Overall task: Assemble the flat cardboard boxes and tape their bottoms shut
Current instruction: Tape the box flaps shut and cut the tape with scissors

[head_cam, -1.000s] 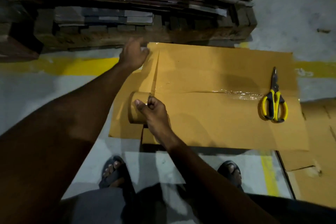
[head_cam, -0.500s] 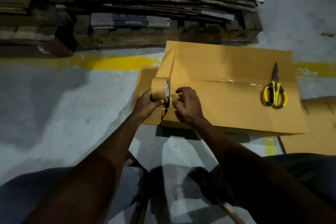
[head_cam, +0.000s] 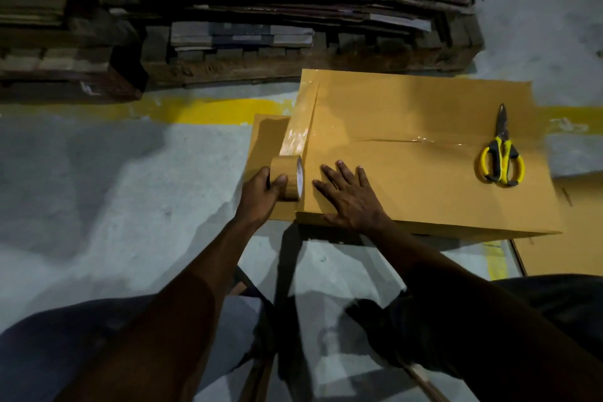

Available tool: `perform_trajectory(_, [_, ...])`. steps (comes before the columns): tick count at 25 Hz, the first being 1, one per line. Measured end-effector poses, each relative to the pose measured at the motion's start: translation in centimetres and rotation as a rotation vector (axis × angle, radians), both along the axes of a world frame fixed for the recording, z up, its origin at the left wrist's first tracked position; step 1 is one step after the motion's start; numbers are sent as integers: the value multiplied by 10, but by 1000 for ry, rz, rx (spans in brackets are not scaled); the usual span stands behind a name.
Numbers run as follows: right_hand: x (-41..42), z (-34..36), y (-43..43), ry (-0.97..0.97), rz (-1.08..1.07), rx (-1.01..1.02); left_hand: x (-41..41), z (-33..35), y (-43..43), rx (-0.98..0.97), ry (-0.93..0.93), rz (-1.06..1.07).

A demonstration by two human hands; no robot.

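"Now, inspector: the left hand point(head_cam: 261, 196)?"
"Curled round a brown roll of packing tape point(head_cam: 288, 178), centre frame, at the left edge of the tan cardboard box point(head_cam: 424, 173)."
"The right hand point(head_cam: 350, 197)?"
"Flat, fingers spread, pressing the box top just beside the roll; it holds nothing. Yellow-handled scissors point(head_cam: 502, 153) lie on the box, right of frame."

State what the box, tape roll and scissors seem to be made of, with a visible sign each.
The box: matt brown cardboard; flaps meet at a seam. The tape roll: probably glossy brown plastic film; the pulled strip glints. The scissors: dull metal blades, handles likely yellow-and-black plastic or rubber.
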State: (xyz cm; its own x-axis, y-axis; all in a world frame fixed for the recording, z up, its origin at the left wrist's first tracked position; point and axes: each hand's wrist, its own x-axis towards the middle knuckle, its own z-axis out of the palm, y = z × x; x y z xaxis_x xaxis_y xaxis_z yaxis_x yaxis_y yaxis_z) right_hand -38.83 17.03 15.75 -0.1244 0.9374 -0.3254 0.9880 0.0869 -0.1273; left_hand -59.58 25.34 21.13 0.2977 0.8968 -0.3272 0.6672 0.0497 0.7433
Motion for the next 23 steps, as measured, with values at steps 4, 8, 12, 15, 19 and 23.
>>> perform_trajectory(4, [-1,0,1,24,-27,-21,0,8,-30,-33,-80,96])
perform_trajectory(8, [-2,1,4,24,-28,-37,0,2,-43,-154,-131,53])
perform_trajectory(12, [-2,0,3,14,-33,-26,-5,4,-59,-46,-66,25])
perform_trajectory(15, [-2,0,5,14,-23,-30,-19,-6,-82,-87,20,54])
perform_trajectory(19, [0,-2,5,13,-20,-29,-26,-24,-83,-123,36,126])
perform_trajectory(23, [0,-2,6,26,-26,-25,-21,-28,-87,-172,-12,170])
